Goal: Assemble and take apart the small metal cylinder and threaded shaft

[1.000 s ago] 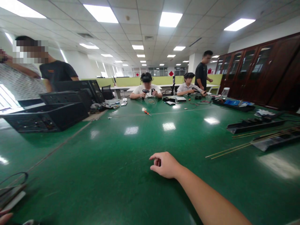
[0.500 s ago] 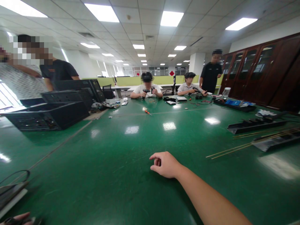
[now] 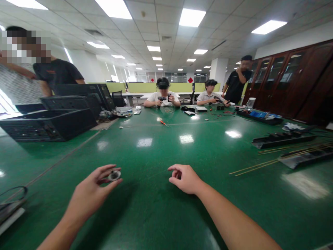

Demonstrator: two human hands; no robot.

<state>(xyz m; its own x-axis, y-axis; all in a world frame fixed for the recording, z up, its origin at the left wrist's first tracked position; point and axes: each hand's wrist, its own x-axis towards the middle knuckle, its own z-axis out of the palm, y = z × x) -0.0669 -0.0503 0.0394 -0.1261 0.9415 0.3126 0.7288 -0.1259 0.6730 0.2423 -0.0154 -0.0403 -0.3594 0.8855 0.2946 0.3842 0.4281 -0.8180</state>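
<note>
My left hand [image 3: 95, 187] is raised over the green table [image 3: 145, 215]. Its fingers and thumb are closed around a small round metal part [image 3: 114, 175] with a pale grey rim and a darker middle; its exact kind I cannot make out. To the right, my right hand [image 3: 186, 178] hovers above the table with the index finger pointing left and the thumb a little apart from it. The other fingers curl inward, and nothing shows between them. A gap of bare green surface separates the two hands.
Black computer cases [image 3: 49, 125] stand at the left. An orange screwdriver [image 3: 163, 123] lies farther back. Thin brass-coloured rods [image 3: 256, 167] and dark metal channels [image 3: 283, 139] are at the right. Two seated people [image 3: 162, 99] hold tools across the table; others stand nearby.
My left hand has come up from the bottom left corner toward the middle with the round metal part. My right hand stays almost where it was.
</note>
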